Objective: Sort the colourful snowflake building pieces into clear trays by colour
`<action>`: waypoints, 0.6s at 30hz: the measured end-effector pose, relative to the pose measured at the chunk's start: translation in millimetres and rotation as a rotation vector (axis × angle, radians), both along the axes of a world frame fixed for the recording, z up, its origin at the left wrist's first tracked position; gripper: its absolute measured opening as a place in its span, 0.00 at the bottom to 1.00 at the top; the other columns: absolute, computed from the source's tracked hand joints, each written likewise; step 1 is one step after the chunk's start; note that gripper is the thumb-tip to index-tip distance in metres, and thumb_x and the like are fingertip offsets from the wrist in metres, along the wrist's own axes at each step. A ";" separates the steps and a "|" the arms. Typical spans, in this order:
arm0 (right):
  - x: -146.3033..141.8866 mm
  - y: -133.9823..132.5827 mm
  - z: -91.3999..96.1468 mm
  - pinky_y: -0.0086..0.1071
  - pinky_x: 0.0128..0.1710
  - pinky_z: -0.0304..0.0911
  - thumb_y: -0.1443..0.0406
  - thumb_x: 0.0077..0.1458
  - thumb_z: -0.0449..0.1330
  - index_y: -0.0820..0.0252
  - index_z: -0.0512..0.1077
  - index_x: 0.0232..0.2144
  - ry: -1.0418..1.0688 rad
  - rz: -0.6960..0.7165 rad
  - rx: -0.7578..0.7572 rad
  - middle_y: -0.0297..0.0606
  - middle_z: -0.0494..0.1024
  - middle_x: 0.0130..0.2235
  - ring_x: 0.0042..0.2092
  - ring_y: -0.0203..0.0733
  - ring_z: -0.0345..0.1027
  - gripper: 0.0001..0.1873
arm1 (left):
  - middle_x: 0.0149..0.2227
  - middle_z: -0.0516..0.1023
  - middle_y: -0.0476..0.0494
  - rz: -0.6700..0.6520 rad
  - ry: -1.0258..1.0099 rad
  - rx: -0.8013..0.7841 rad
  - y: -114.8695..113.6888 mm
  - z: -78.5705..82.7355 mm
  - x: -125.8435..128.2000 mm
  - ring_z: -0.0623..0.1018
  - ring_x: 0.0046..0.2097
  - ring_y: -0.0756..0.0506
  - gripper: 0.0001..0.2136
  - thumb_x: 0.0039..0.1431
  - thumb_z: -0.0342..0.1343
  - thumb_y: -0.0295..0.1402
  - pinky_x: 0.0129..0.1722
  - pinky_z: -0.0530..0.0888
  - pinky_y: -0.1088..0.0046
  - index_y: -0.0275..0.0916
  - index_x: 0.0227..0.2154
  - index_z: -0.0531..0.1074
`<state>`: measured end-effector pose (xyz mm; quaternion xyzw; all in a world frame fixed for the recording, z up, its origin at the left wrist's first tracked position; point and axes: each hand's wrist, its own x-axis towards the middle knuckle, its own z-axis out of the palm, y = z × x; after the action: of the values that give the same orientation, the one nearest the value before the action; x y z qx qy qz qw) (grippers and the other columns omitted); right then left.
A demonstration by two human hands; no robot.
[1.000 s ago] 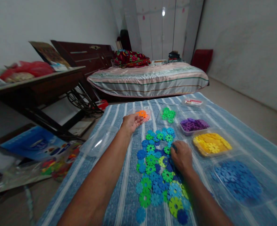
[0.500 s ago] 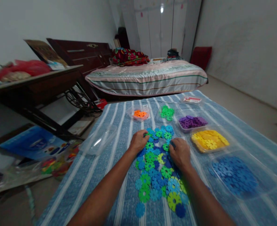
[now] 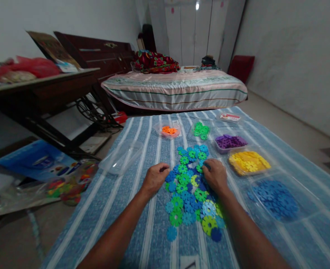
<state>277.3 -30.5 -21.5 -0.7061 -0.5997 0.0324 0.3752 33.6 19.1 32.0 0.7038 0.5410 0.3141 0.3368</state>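
**Left hand (image 3: 154, 179) and right hand (image 3: 215, 175) at blue-and-green round notched plastic discs (image 3: 184, 188)**

Loose pile, between the hands, on blue-and-white striped cloth (image 3: 134, 216). Left grip curled at pile's left edge; can't tell if it's pinching one. Right grip curled over right side; can't tell either. Yellow notched plastic discs (image 3: 249, 161) sit near right hand.

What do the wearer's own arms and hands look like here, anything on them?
The left hand and right hand are ungloved. Both forearms are bare, with no sleeves, watch or bracelet showing. No ring can be made out; some fingers are hidden.
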 end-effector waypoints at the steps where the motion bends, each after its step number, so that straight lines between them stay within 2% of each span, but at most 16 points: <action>1: 1.1 0.3 -0.5 0.38 0.49 0.57 0.64 0.54 0.54 0.61 0.77 0.37 0.009 0.003 -0.004 0.42 0.77 0.42 0.46 0.45 0.66 0.13 | 0.31 0.81 0.48 0.004 -0.019 0.000 -2.9 -2.6 -3.0 0.79 0.35 0.45 0.09 0.49 0.56 0.34 0.39 0.74 0.70 0.39 0.31 0.78; 4: 4.3 0.8 -1.4 0.38 0.49 0.57 0.63 0.54 0.54 0.60 0.77 0.36 0.042 0.004 -0.007 0.41 0.78 0.42 0.46 0.45 0.67 0.13 | 0.35 0.81 0.48 -0.002 -0.073 0.063 -11.4 -11.8 -7.2 0.79 0.39 0.45 0.08 0.50 0.55 0.33 0.44 0.74 0.70 0.41 0.32 0.77; 8: 6.2 0.5 0.2 0.37 0.49 0.58 0.63 0.54 0.53 0.59 0.78 0.34 0.055 0.003 0.009 0.41 0.79 0.40 0.45 0.44 0.68 0.13 | 0.40 0.80 0.47 -0.077 -0.059 0.218 -18.2 -21.6 -6.4 0.78 0.45 0.45 0.06 0.53 0.53 0.31 0.50 0.71 0.68 0.42 0.30 0.75; 14: 3.5 -0.6 6.8 0.36 0.47 0.59 0.62 0.53 0.52 0.59 0.78 0.32 0.048 0.013 0.000 0.40 0.79 0.37 0.42 0.44 0.69 0.15 | 0.40 0.79 0.44 -0.147 -0.022 0.325 -17.7 -27.9 -6.2 0.77 0.45 0.45 0.06 0.53 0.52 0.29 0.50 0.72 0.67 0.41 0.30 0.74; 18: 0.7 -0.8 11.4 0.39 0.48 0.59 0.61 0.49 0.53 0.59 0.78 0.29 0.194 0.020 0.022 0.40 0.79 0.35 0.41 0.45 0.69 0.14 | 0.41 0.78 0.44 -0.145 -0.010 0.335 -16.9 -28.8 -7.3 0.77 0.46 0.45 0.06 0.53 0.51 0.29 0.50 0.72 0.68 0.41 0.30 0.73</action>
<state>278.0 -31.3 -10.1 -0.6895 -0.5678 0.0977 0.4389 26.4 2.3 3.1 0.7856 0.4272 0.3783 0.2392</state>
